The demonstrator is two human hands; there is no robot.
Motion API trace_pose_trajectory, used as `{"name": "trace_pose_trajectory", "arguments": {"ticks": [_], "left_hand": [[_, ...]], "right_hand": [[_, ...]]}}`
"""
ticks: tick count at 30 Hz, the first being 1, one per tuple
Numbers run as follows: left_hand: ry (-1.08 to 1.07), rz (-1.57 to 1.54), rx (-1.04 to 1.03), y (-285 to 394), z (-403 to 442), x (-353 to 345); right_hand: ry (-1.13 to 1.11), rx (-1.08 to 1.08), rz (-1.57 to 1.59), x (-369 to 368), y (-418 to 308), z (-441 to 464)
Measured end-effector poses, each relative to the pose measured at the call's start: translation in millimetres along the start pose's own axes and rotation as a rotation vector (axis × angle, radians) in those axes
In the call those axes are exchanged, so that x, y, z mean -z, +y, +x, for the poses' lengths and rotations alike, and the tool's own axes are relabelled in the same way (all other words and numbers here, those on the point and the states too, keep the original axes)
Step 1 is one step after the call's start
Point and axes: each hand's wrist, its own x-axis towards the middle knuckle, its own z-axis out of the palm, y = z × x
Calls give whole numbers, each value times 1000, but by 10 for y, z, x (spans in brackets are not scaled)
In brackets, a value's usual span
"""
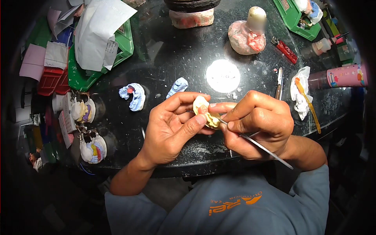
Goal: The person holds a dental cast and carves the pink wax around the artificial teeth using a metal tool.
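Close to the table's front edge, my left hand (170, 133) is closed around a pale yellow dental cast (213, 121), thumb across its face. A pinkish patch (202, 109) shows on the cast near that thumb. Pinched in my right hand (261, 124) is a thin metal dental carving tool (270, 152); its upper end meets the cast's edge, and its shaft slants down to the right. One right finger reaches toward the cast. A blue horseshoe-shaped dental cast (136, 100) lies left of my hands, and a smaller blue cast piece (177, 87) lies just beyond my left fingers.
Articulated dental models (93, 147) stand at left. Green trays (127, 47) occupy both far corners. Beyond my right hand are a knife (279, 84), a red lighter (286, 51), a white tissue (299, 96), a yellow-brown strip-like tool (307, 103) and a pink cup (346, 76).
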Motion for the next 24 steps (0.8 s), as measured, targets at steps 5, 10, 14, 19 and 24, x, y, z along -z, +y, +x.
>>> {"name": "trace_pose_trajectory", "arguments": {"ticks": [5,10,14,19,24], "left_hand": [[-11,14,4,-3,-5,0],[-4,98,8,28,-7,-28],[-6,106,6,25,-7,-25],[-14,100,2,24,-1,-22],[-12,111,-18,18,0,-35]], "right_hand": [[7,-4,17,-6,9,3],[-12,-15,7,4,-9,13],[-3,-18,28,-2,-11,15],[12,-9,36,-19,17,-2],[10,-18,30,-14,23,-16]]}}
